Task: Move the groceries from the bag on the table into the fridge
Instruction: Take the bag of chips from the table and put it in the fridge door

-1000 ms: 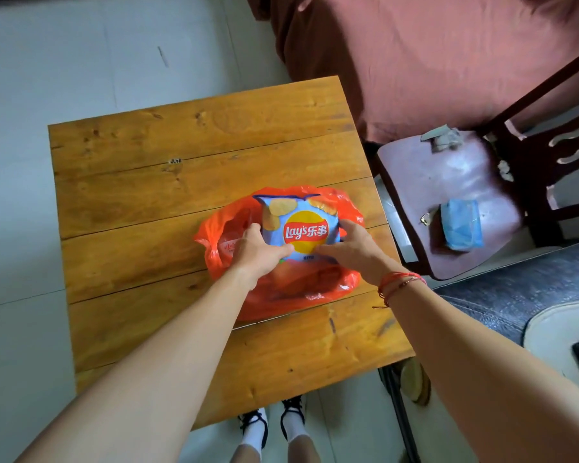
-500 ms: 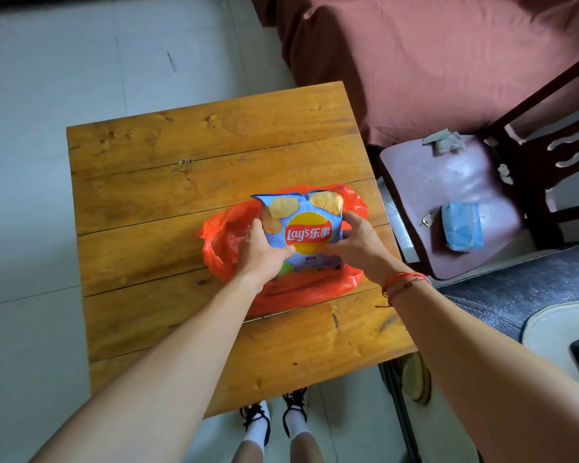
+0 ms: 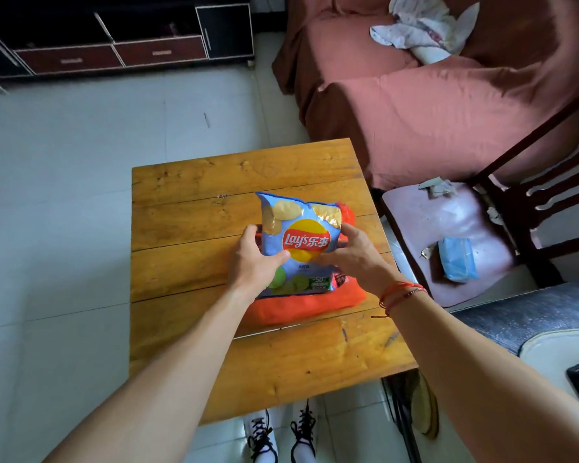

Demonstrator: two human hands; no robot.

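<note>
As the left hand [image 3: 253, 262] and the right hand [image 3: 355, 259] grip the chip packet [image 3: 301, 235] by its sides, it has risen between them, nearly clear of the orange bag [image 3: 301, 307] lying under them on the surface [image 3: 188, 228]; carrying it to the fridge seems next.

What sits where
The blue foil crisp packet [image 3: 301, 228] is over the orange plastic bag [image 3: 301, 309] lying on the square wooden table [image 3: 188, 272], left hand [image 3: 253, 262] gripping its left side, right hand [image 3: 358, 259] its right. Right of the table stands a dark wooden chair [image 3: 448, 215], a pale blue pack [image 3: 457, 259] on its seat; a pink-covered sofa [image 3: 432, 111] lies behind both.
</note>
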